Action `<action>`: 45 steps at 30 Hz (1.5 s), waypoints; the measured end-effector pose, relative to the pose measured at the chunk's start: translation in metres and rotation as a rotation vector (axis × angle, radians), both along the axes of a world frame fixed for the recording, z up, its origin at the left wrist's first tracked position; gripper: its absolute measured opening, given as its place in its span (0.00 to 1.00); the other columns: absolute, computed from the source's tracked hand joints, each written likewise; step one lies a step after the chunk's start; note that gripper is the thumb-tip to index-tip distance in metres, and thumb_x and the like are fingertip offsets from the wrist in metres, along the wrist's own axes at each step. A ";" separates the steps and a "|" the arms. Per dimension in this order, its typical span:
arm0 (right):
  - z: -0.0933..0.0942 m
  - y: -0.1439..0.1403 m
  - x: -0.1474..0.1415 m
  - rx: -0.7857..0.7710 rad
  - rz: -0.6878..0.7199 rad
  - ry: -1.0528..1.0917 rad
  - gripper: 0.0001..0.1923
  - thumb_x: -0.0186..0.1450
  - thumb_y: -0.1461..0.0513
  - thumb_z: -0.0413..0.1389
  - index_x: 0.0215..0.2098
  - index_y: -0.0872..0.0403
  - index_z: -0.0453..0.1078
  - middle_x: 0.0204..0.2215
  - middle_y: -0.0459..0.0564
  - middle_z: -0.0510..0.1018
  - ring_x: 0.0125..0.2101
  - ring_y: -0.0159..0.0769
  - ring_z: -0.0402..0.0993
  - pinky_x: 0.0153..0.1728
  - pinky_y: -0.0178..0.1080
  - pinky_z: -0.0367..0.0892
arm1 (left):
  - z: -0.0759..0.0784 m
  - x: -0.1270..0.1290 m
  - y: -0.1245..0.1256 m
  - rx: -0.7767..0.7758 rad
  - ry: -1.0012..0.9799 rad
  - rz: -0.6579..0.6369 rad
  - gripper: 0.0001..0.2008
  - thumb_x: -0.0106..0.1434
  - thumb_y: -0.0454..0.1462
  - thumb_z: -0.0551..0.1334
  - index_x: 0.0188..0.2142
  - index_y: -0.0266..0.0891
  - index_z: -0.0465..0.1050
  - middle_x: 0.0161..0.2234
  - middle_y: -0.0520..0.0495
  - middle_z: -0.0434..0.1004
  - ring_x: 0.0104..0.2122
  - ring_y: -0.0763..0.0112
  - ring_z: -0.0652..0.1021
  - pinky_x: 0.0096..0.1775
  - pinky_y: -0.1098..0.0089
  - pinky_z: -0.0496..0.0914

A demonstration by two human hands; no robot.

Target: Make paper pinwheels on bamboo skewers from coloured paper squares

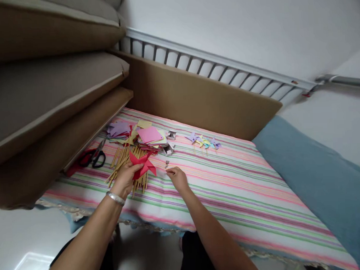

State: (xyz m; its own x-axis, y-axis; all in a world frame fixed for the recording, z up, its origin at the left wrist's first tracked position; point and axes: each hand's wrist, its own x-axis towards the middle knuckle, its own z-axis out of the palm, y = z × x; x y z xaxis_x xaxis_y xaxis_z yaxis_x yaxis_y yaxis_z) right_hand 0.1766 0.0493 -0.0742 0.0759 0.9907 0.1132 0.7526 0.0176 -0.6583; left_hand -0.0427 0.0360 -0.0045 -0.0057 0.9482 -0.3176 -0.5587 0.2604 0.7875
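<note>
A red paper pinwheel (pixel 145 165) with folded blades is held by its middle in my left hand (pixel 128 176), the thumb pressed on its centre. To its right, my right hand (pixel 178 178) pinches something tiny at the fingertips, too small to make out. Just beyond those fingertips lie a few small metallic bits (pixel 167 163) on the striped cloth (pixel 230 188). Beneath and around the pinwheel spreads a pile of thin wooden sticks (pixel 118 165).
Stacked coloured paper squares (pixel 150 134) and cut purple pieces (pixel 119 129) lie behind the sticks. Black-handled scissors (pixel 98 157) rest at left. Two small open boxes (pixel 168 149) stand near the paper. Several finished pinwheels (pixel 204 142) lie farther right. Cushions (pixel 58 84) border the left side.
</note>
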 end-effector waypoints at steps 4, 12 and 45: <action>0.000 0.004 -0.008 -0.055 0.018 -0.165 0.07 0.58 0.63 0.56 0.31 0.51 0.76 0.33 0.48 0.77 0.35 0.35 0.72 0.36 0.34 0.62 | -0.003 -0.006 0.003 0.006 -0.046 0.014 0.10 0.41 0.30 0.69 0.27 0.33 0.76 0.25 0.46 0.80 0.24 0.72 0.77 0.30 0.74 0.69; 0.013 0.005 -0.031 -0.119 0.041 -0.433 0.08 0.59 0.67 0.52 0.32 0.56 0.74 0.34 0.55 0.77 0.38 0.38 0.71 0.37 0.35 0.59 | 0.003 -0.003 0.002 -0.037 -0.156 -0.066 0.06 0.40 0.30 0.69 0.21 0.32 0.75 0.20 0.47 0.78 0.21 0.74 0.74 0.26 0.75 0.67; 0.012 -0.004 -0.001 -0.084 0.283 -0.223 0.12 0.58 0.68 0.52 0.35 0.52 0.75 0.38 0.48 0.77 0.42 0.33 0.71 0.46 0.34 0.62 | 0.004 -0.019 0.000 -0.033 -0.127 -0.058 0.05 0.42 0.29 0.68 0.23 0.33 0.76 0.21 0.47 0.79 0.21 0.73 0.75 0.27 0.74 0.67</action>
